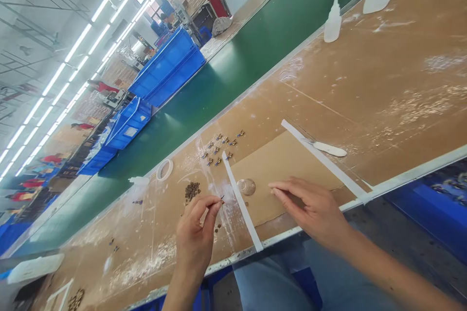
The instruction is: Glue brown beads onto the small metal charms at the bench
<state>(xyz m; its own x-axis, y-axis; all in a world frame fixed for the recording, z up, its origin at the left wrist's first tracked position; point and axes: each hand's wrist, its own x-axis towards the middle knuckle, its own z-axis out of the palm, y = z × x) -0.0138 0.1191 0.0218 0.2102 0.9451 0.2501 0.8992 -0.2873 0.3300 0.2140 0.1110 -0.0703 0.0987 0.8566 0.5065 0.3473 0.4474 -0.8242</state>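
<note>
Left of the clear dish (251, 185), your left fingers (210, 200) pinch a tiny part (222, 199), likely for precision; right fingers (287, 186): can't tell.

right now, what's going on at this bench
A person's left hand pinches a small dark piece. The right hand is over a cardboard sheet, thumb and forefinger close together; whether they hold anything is too small to tell. A clear round dish lies on the sheet between the hands. Beyond the left hand are a pile of brown bits and a group of small pieces.
</note>
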